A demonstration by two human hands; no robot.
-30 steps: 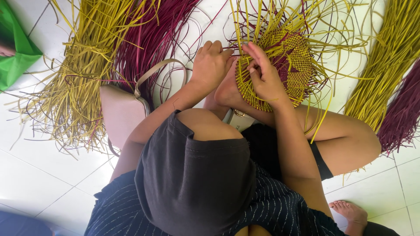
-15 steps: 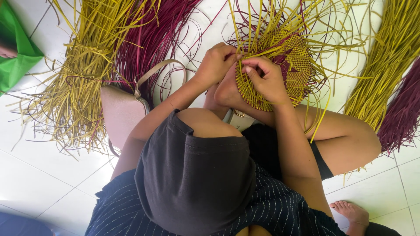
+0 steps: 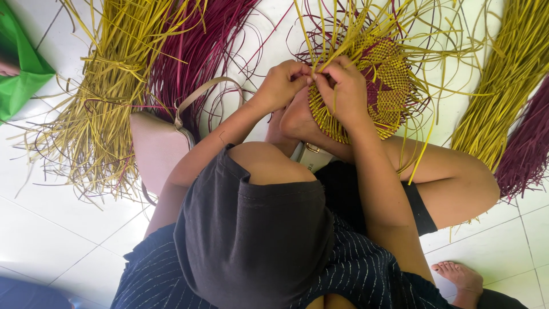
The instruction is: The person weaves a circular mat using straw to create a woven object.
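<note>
Left hand (image 3: 281,84) & right hand (image 3: 342,91) both pinch yellow strands on round yellow-maroon woven mat (image 3: 384,86); green bag (image 3: 20,74) at 9 o'clock.

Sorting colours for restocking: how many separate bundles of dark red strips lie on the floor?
2: one bundle of dark red strips at upper left beside the yellow bundle, another dark red bundle at the right edge. Others may lie outside the view.

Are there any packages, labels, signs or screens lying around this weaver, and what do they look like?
Green bag: far left edge on the white floor, soft plastic or cloth, plain bright green.
Beige handbag: beside the person's knee, smooth, with a curved strap.
No labels, signs or screens show.
</note>
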